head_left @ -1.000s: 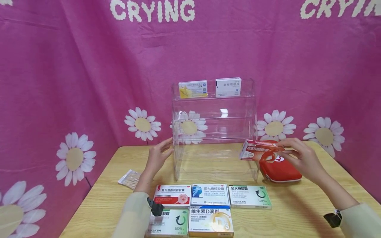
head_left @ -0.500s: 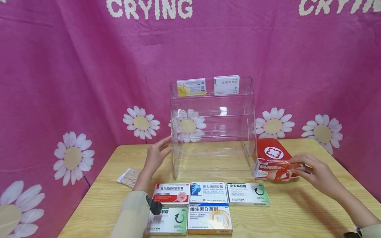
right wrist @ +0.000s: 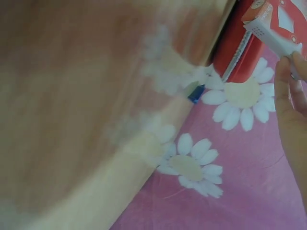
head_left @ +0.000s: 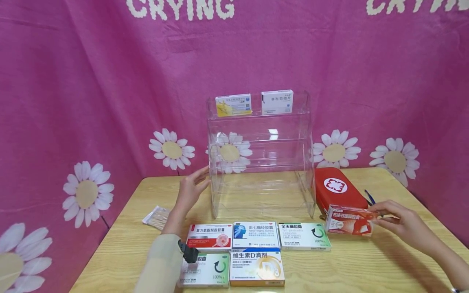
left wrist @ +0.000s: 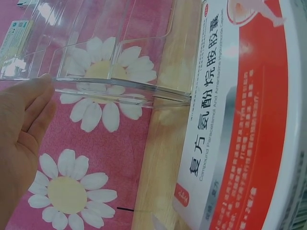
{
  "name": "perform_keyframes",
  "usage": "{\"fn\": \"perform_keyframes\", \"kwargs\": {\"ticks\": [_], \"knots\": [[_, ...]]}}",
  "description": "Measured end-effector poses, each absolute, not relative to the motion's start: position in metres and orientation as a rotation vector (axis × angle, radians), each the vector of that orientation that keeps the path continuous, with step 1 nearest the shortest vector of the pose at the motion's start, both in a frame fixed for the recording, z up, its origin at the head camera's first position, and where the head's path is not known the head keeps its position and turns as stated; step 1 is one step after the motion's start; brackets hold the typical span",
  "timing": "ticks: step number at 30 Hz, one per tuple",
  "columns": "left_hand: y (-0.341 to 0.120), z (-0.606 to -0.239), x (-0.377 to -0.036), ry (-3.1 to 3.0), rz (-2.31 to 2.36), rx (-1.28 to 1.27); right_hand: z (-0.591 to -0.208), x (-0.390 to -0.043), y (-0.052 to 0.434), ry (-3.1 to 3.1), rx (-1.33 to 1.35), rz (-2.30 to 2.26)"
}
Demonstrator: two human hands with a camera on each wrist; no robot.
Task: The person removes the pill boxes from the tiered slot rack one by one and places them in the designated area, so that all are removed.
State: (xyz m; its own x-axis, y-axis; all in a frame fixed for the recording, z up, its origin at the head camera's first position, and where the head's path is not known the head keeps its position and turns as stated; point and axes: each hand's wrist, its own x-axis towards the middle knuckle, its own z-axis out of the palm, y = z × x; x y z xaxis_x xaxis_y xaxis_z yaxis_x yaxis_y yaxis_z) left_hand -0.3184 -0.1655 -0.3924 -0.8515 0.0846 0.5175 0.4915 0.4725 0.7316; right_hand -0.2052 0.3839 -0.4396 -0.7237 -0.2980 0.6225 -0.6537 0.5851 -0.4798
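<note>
My right hand (head_left: 399, 224) pinches a red-and-white medicine box (head_left: 349, 219) by its right end, at the front of the red zip case. In the right wrist view, thumb and fingers hold the end of that box (right wrist: 276, 36). My left hand (head_left: 191, 189) touches the left side of a clear acrylic stepped rack (head_left: 261, 179), its fingers fairly straight. The left wrist view has the left hand (left wrist: 24, 120) with fingertips at the rack's side edge (left wrist: 124, 85). A yellow-and-white box (head_left: 233, 105) and a white box (head_left: 277, 102) stand on the rack's top tier.
In front of the rack lie a red-and-white box (head_left: 210, 236), a blue-and-white box (head_left: 255, 235), two green-and-white boxes (head_left: 304, 237) and a vitamin D box (head_left: 257, 266). A cotton swab packet (head_left: 157, 218) lies left, a red case (head_left: 340, 189) right, a blue pen (head_left: 370, 197) beyond it.
My right hand has carried the red medicine box from the rack's lower right side rightward and down, past the front of the red case. The left hand has stayed at the rack.
</note>
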Motion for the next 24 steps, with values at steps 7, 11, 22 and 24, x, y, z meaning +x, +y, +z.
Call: {"fn": "perform_keyframes", "kwargs": {"ticks": [7, 11, 22, 24], "knots": [[-0.166, -0.393, -0.319, -2.309, -1.353, -0.484, -0.449, -0.205, 0.400, -2.359, 0.847, 1.059], [-0.166, -0.392, -0.318, -2.319, -1.344, -0.477, -0.451, -0.210, 0.406, -2.416, 0.850, 1.079], [-0.166, -0.394, -0.316, -2.351, -1.334, -0.466, -0.454, -0.218, 0.410, -2.585, 0.841, 1.120], [-0.166, -0.394, -0.316, -2.352, -1.338, -0.465, -0.454, -0.219, 0.411, -2.607, 0.875, 1.116]]}}
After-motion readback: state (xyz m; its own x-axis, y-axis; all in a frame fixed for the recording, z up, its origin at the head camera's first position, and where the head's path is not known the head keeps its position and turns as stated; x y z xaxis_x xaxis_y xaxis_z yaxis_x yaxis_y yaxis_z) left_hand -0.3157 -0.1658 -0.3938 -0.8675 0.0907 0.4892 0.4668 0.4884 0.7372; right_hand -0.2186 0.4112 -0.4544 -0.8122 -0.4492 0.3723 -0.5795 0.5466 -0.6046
